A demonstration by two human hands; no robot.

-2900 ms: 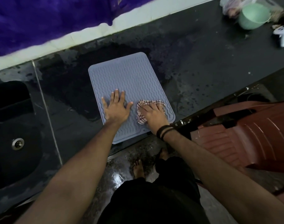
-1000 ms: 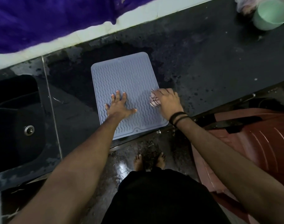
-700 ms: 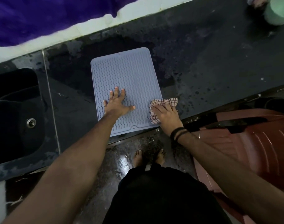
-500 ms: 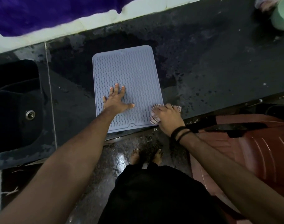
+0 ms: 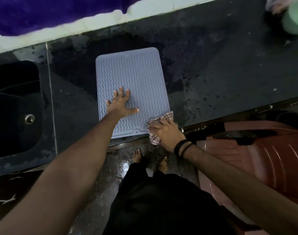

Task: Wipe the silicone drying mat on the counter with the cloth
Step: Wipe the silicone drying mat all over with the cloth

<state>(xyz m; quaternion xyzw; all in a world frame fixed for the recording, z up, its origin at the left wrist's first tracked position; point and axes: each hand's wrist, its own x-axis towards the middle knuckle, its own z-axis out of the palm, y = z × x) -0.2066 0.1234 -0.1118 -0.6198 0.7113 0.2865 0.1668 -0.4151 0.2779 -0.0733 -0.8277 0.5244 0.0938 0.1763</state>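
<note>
Head view: I read left hand [image 5: 119,106] flat, fingers spread, pinning mat [image 5: 133,82] mid-surface [image 5: 221,68]. Right hand [image 5: 165,131] presses cloth [image 5: 161,118] at mat's 5 o'clock corner, likely finishing that edge.

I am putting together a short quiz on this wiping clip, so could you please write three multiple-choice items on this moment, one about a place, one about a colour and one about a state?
1. Where is the cloth?
A. at the mat's near right corner
B. in the sink
C. at the mat's far left corner

2. What colour is the cup at the far right of the counter?
A. red
B. pale green
C. black

3. How does the left hand lie?
A. curled into a fist
B. pinching the cloth
C. flat on the mat, fingers spread

Answers:
1 A: the right hand presses it there, partly over the counter's edge.
2 B: its body shows pale green.
3 C: the palm rests on the ribbed surface, holding nothing.
</note>
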